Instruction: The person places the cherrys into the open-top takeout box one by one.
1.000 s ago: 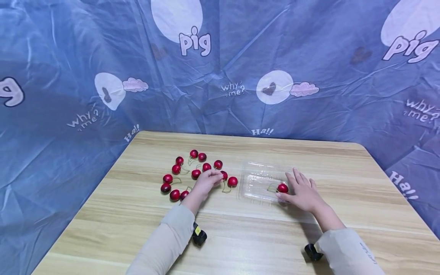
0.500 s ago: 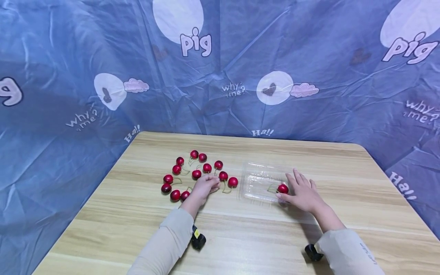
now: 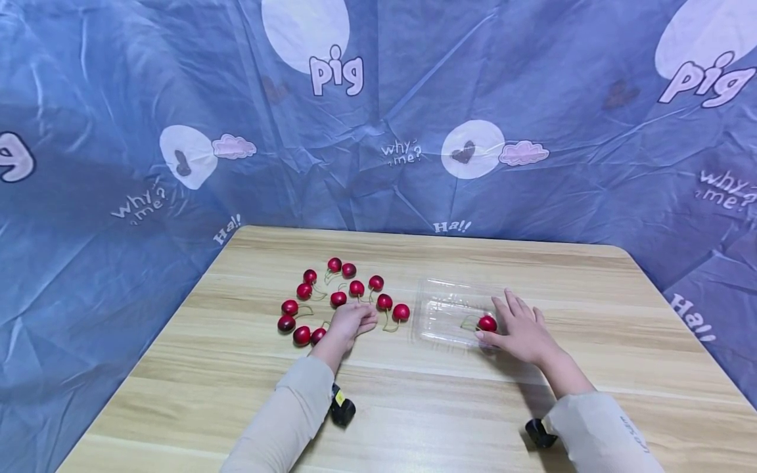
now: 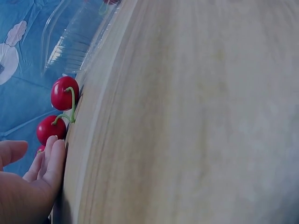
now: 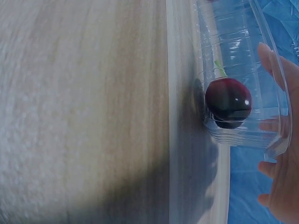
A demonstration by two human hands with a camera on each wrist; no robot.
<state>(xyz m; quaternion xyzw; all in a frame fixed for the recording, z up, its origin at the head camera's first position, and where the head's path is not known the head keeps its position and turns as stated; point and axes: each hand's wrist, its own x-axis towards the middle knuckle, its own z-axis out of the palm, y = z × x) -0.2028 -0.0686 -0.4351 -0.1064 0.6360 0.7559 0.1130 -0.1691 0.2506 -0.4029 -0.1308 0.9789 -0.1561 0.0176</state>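
A single cherry (image 3: 487, 323) sits in the clear plastic tray (image 3: 443, 303), steadied by the flat, relaxed right hand (image 3: 522, 333). The left hand (image 3: 350, 320), loosely curled and holding nothing, rests among loose cherries (image 3: 338, 299) on the wooden worktop (image 3: 449, 407).

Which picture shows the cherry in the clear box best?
The right wrist view: the cherry fills the frame, lying inside the clear box. The head view shows it small beside the right hand. The left wrist view shows only a red sliver at the top edge.
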